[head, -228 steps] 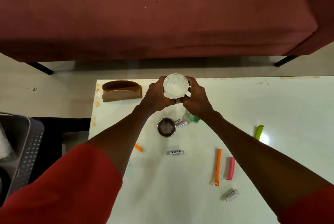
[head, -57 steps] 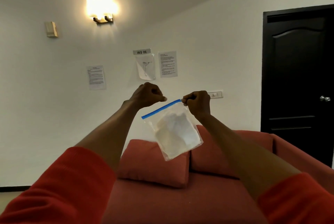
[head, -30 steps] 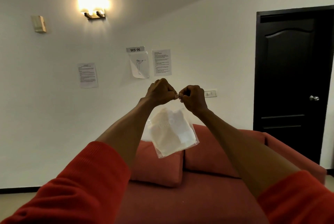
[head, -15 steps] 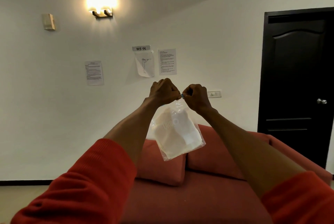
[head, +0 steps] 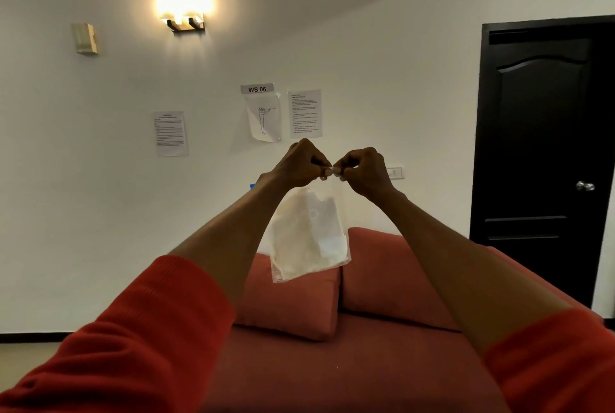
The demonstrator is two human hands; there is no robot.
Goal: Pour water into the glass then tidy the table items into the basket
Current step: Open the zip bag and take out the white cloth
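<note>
A clear zip bag (head: 307, 236) with white folded material inside hangs in the air at chest height in front of me. My left hand (head: 301, 164) and my right hand (head: 361, 169) pinch its top edge, fingertips almost touching each other. A bit of the bag's blue zip strip (head: 252, 185) shows behind my left wrist. The table, the glass and the basket are out of view.
A red sofa (head: 382, 356) with two cushions fills the lower middle. Behind it is a white wall with taped papers (head: 263, 116), a lit wall lamp (head: 183, 3) and a black door (head: 545, 153) on the right.
Long ago both hands held a white cup over the table. Since then my view has risen to the wall, and my hands have closed together along the bag's zip strip.
</note>
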